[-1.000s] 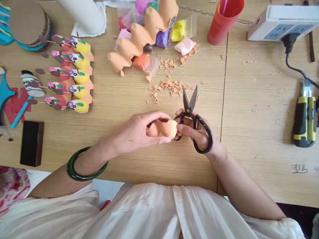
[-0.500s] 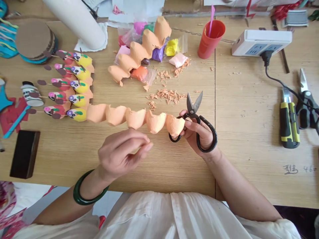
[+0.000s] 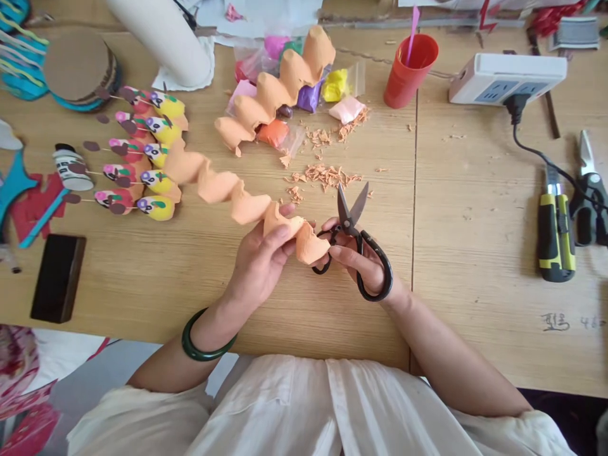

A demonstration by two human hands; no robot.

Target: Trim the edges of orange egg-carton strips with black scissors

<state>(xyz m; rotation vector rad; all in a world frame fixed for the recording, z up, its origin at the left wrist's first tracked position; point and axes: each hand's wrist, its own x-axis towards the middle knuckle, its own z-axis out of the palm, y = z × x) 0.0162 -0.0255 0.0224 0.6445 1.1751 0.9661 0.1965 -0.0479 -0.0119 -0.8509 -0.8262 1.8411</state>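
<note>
My left hand (image 3: 263,261) grips the near end of an orange egg-carton strip (image 3: 223,187), a row of several cups that runs up and left across the table. My right hand (image 3: 357,263) holds black scissors (image 3: 354,237) with the blades apart and pointing away from me; its fingertips also touch the strip's last cup. Both hands meet over the wooden table (image 3: 304,297) near its front edge. A green bangle (image 3: 204,339) sits on my left wrist.
A second orange carton strip (image 3: 270,88) lies on bags of coloured clay at the back. Orange scraps (image 3: 327,174) lie beyond the scissors. Painted figures (image 3: 142,149) stand left, a black block (image 3: 57,269) near left, a red cup (image 3: 409,69), power strip (image 3: 508,76), and yellow-handled pliers (image 3: 555,231) right.
The carton strip came into view stretched out to the left. My left hand let go of it, then took hold of its near end again. The scissors stayed in my right hand.
</note>
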